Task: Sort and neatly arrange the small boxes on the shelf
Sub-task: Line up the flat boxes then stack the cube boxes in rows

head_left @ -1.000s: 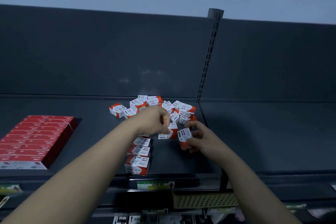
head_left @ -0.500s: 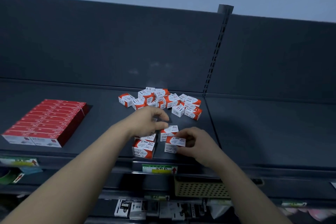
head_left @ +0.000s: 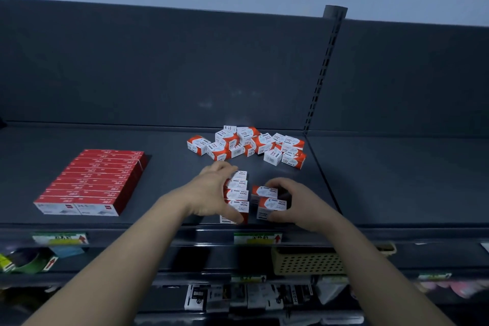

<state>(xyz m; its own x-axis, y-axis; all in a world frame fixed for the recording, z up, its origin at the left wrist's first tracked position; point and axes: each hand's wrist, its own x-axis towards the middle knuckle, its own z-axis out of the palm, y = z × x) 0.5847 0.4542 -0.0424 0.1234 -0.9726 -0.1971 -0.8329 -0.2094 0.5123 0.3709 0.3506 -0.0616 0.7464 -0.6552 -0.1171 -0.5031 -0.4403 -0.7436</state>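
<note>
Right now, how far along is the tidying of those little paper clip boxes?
Early on. Done: a short row of paper clip boxes lines up at the shelf front, steadied by the left hand. In hand: the right hand is setting two boxes beside it. Left: the jumbled pile behind, still most of them.

1. A loose heap of small boxes (head_left: 246, 145) is found far on the shelf (head_left: 370, 180).
2. Two short rows (head_left: 238, 194) are set near, in front of the heap.
3. Flat packs (head_left: 92, 180) are stacked well to the left.
</note>
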